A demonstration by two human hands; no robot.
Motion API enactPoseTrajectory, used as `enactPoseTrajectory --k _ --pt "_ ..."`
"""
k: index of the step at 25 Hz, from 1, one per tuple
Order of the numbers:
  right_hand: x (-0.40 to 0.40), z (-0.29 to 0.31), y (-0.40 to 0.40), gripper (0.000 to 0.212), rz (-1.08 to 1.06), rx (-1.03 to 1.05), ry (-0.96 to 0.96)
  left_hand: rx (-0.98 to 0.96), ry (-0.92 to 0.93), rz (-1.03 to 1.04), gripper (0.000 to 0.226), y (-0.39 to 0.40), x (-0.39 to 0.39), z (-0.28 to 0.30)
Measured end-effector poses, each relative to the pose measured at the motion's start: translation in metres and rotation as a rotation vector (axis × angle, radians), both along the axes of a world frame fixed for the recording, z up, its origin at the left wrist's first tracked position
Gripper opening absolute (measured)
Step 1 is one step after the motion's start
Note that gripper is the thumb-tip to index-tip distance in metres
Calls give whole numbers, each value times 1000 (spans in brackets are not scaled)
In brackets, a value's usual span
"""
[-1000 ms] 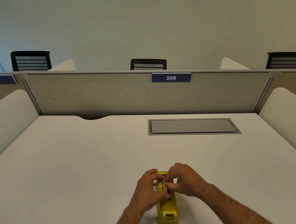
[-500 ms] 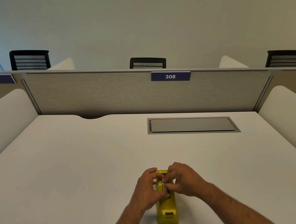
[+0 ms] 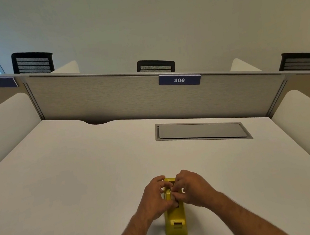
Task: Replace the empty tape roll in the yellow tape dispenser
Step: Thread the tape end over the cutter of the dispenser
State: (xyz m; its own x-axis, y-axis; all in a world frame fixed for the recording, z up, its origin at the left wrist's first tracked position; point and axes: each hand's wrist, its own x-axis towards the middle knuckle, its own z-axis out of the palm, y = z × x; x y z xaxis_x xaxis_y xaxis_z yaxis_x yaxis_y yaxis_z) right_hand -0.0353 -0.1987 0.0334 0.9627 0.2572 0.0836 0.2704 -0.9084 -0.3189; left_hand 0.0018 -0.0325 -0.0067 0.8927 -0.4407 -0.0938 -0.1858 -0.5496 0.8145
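dispenser: the yellow tape dispenser sits on the white surface close in front of me, cutter end toward me, roll well at the far end between my hands.
handling: i judge it a stiff, weighted plastic body that stays put when pushed on; smooth sides, so hold it by the flanks of the well. the roll or core inside looks light and would lift out by its edges.
left hand: my left hand curls against the left side of the well, fingers bent over the top; it seems to brace the body, though i cannot tell what the fingertips pinch.
right hand: my right hand is bunched over the well from the right, fingertips meeting the left ones; what it has hold of is hidden.
change: against half a second ago both hands sit slightly tighter together; the dispenser has not shifted.
surroundings: a grey cable hatch lies well beyond, then the partition with the 306 label.
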Motion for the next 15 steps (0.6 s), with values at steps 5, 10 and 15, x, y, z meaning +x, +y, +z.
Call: enactPoseTrajectory --k 5,10,15 --pt "-2 -1 5 22 43 -86 -39 4 -8 11 60 -1 0 -3" --pt "1 1 4 18 50 -85 -16 -5 -2 7 62 0 2 -3" --pt "6 3 2 20 17 -76 42 -5 7 20 63 0 1 -2"
